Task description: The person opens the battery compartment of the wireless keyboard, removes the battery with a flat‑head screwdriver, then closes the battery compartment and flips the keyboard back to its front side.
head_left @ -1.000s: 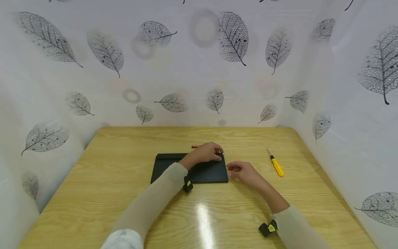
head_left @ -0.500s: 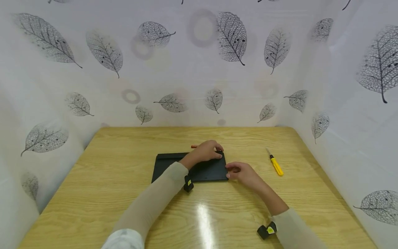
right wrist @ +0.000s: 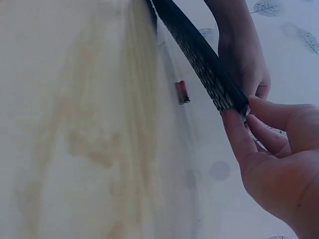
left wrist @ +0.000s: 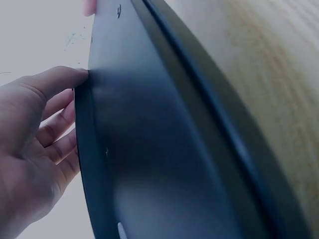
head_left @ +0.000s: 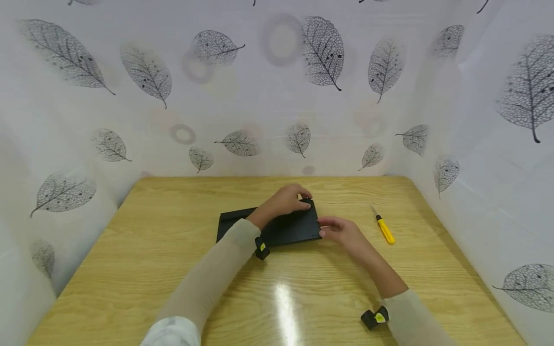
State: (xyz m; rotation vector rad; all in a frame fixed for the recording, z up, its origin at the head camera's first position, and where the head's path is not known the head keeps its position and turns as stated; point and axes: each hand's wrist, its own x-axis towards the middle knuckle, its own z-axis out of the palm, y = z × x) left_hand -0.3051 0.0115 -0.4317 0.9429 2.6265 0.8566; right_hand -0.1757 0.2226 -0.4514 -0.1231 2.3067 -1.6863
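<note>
A black keyboard (head_left: pixel 292 229) is tilted over the table with its back facing up and its right end raised. Keys (right wrist: pixel 212 89) show on its underside in the right wrist view. My left hand (head_left: pixel 283 201) reaches across it and grips the far edge near the right corner. In the left wrist view, that hand's thumb (left wrist: pixel 67 77) lies on the edge, with the fingers behind. My right hand (head_left: pixel 348 238) pinches the right end near the front corner between thumb and fingers. The left forearm hides part of the keyboard in the head view.
To the right, a screwdriver (head_left: pixel 384 229) with a yellow handle lies on the wooden table (head_left: pixel 130 269). A small red battery (right wrist: pixel 184 91) lies beyond the keyboard, seen in the right wrist view. Leaf-patterned curtains (head_left: pixel 259 96) close off the table's back and sides.
The right end of the keyboard has risen and moved away from me, tilting it. My right hand has gone from beside the end to pinching it. The left hand has risen with the edge.
</note>
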